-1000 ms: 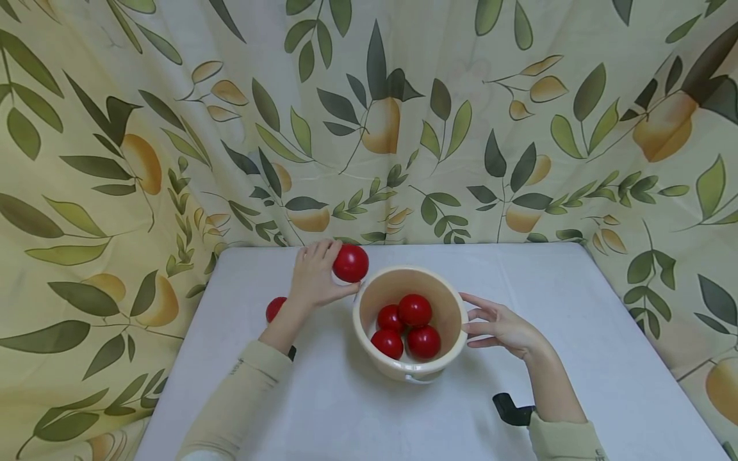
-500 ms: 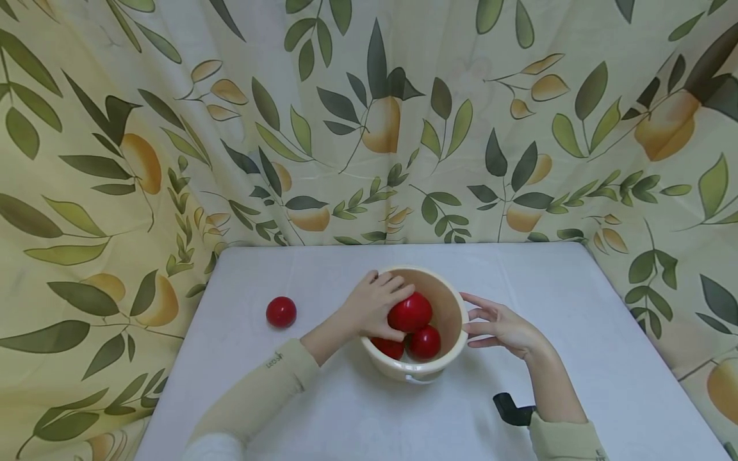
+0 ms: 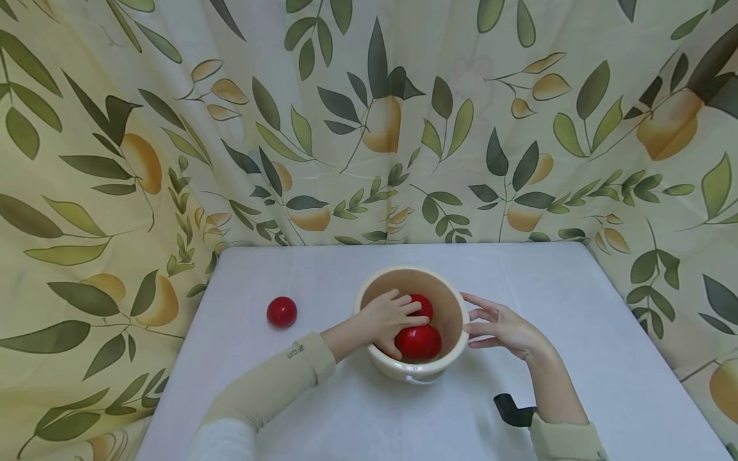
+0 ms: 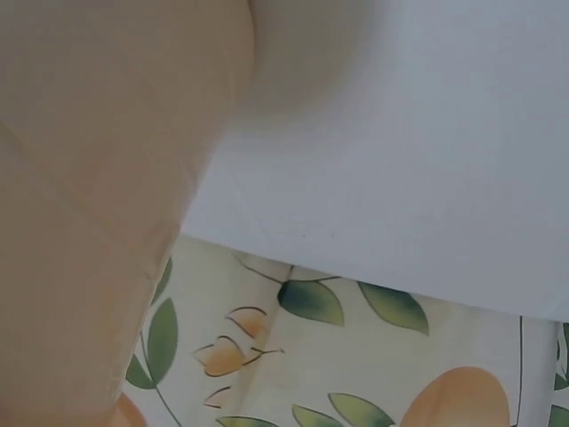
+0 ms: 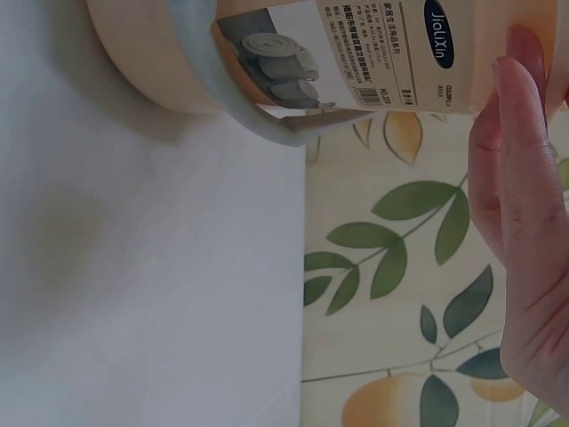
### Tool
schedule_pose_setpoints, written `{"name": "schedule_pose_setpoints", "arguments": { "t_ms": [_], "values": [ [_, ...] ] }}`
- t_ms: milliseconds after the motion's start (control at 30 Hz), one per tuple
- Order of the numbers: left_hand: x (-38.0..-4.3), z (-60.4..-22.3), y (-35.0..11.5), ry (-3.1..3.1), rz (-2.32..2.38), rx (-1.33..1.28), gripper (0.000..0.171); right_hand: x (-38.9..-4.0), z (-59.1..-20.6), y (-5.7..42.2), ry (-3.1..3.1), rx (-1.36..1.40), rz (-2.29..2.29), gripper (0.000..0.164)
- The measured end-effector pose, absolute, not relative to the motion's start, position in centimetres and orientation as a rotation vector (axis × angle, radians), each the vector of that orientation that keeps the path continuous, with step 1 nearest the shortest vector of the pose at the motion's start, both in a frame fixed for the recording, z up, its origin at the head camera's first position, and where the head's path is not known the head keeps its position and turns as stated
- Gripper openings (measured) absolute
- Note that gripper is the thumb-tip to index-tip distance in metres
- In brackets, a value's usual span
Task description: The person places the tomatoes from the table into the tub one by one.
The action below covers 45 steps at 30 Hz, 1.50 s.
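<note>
A cream bucket (image 3: 369,282) stands on the table with several shiny red balls inside. My left hand (image 3: 386,323) reaches over its left rim, thumb and fingers around a red ball (image 3: 410,342) low inside. Behind that, another red ball (image 3: 422,307) shows past the fingertips; the other balls are partly or wholly hidden by the hand. My right hand (image 3: 498,330) touches the bucket's right side with fairly straight fingers. In the right wrist view, the fingers of the right hand (image 5: 524,196) lie against the bucket wall (image 5: 489,53), beside its printed label.
A single red ball (image 3: 282,312) lies on the white tabletop (image 3: 323,410), left of the bucket. The bucket's pale handle (image 5: 231,89) hangs down at its near side. A leaf-and-fruit patterned curtain (image 3: 357,211) surrounds the table's back and sides.
My left hand has carried a red ball from beyond the bucket's left rim, over the rim and down among the others. The right hand has stayed at the bucket's side.
</note>
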<state>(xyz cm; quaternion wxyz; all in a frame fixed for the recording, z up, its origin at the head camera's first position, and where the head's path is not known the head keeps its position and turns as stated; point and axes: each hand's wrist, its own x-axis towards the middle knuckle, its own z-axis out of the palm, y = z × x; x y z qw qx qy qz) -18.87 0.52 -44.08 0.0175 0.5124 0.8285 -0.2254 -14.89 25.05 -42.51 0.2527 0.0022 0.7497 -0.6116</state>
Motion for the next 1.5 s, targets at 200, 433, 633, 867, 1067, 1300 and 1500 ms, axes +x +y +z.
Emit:
{"name": "schedule_pose_setpoints", "arguments": {
  "t_ms": [200, 433, 633, 867, 1067, 1300, 1500],
  "values": [
    [-18.6, -44.0, 0.8, 2.525, -0.86, 1.574, 0.082, -14.9, -42.4, 25.1, 2.035, 0.002, -1.67, 0.075],
    [-18.6, -44.2, 1.0, 2.496, -0.939, 1.589, 0.08, -15.0, -42.4, 25.2, 2.033, -0.015, -1.672, 0.076],
    [-18.5, -44.0, 1.0, 2.492, -0.937, 1.596, 0.081, -15.0, -42.3, 25.1, 2.024, -0.017, -1.677, 0.075],
    [-18.6, -43.7, 0.5, 2.516, -0.693, 1.589, 0.086, -14.9, -42.2, 25.0, 2.022, -0.036, -1.675, 0.076],
    [-19.0, -42.6, -0.5, 2.619, -0.381, 1.514, 0.086, -14.9, -42.4, 25.0, 2.025, -0.015, -1.665, 0.076],
    [-20.9, -40.7, -3.9, 2.939, -0.094, 1.306, 0.081, -15.0, -42.5, 25.1, 2.039, -0.032, -1.658, 0.075],
    [-22.4, -40.8, -8.9, 3.223, 0.156, 0.935, 0.079, -14.9, -42.4, 25.0, 2.033, -0.027, -1.66, 0.075]
  ]
}}
